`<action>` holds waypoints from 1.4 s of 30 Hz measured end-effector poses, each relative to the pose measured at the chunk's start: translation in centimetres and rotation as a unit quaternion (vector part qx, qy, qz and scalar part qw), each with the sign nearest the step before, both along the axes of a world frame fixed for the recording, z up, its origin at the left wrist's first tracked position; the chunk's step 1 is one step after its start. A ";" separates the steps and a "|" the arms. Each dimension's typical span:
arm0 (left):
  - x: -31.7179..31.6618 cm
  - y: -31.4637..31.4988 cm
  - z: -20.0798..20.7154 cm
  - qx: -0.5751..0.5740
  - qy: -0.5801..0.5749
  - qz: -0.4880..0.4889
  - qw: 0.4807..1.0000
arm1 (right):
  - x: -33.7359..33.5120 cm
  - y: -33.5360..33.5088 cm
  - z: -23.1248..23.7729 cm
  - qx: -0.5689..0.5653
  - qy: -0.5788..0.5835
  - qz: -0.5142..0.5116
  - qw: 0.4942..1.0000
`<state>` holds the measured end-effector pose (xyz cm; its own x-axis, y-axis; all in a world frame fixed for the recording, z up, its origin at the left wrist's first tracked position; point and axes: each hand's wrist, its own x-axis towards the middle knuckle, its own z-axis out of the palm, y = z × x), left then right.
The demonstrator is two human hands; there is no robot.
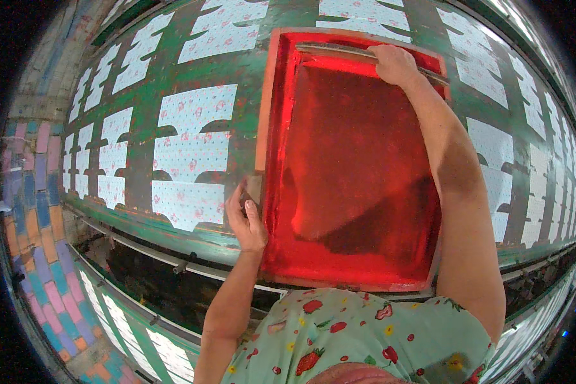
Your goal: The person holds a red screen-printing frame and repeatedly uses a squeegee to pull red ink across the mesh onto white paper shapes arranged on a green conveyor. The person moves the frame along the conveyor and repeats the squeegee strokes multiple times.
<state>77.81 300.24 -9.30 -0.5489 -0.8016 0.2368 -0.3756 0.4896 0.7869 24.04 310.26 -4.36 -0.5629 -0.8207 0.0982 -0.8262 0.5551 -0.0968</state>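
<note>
A screen printing frame (pixel 266 121) with a wooden rim lies on a long green table in front of me. Its mesh (pixel 358 147) is covered in bright red ink, darker over the middle. At the far end of the frame, my right hand (pixel 395 65) is closed over a long squeegee (pixel 329 51) that spans most of the width. My left hand (pixel 246 221) grips the frame's left edge beside a small brownish block (pixel 255 185), its fingertips partly hidden. A shadow falls across the mesh's lower right.
Rows of pale cut fabric pieces (pixel 195 150) with small red and blue prints lie on the green table (pixel 141 102), left, right and beyond the frame. A metal rail (pixel 153 256) runs along the near edge. Colourful paving bricks (pixel 48 249) show on the left.
</note>
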 end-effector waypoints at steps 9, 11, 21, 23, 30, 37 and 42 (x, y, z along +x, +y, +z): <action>-0.1 -0.1 -0.2 0.008 -0.014 0.003 1.000 | 2.2 1.0 1.4 0.049 -0.052 0.013 0.997; 0.1 -0.2 -0.4 0.003 -0.009 0.000 1.000 | 5.0 2.5 1.6 0.045 -0.044 0.033 0.998; 0.5 -0.1 -0.8 0.032 0.060 0.027 0.997 | 26.3 13.0 3.5 0.071 -0.082 0.063 0.992; 0.9 -0.4 0.0 0.043 0.080 0.037 0.995 | 31.0 14.9 4.0 0.074 -0.093 0.057 0.991; 0.9 -3.3 14.3 0.147 0.369 -0.099 0.912 | 44.1 21.2 5.0 0.162 -0.160 0.020 0.974; 4.1 -4.3 34.7 -0.053 0.601 -0.463 0.649 | 50.2 24.2 4.5 0.025 -0.104 0.045 0.993; 6.6 2.2 39.0 -0.085 0.542 -0.589 0.593 | 50.5 26.0 4.2 -0.048 -0.122 0.064 0.989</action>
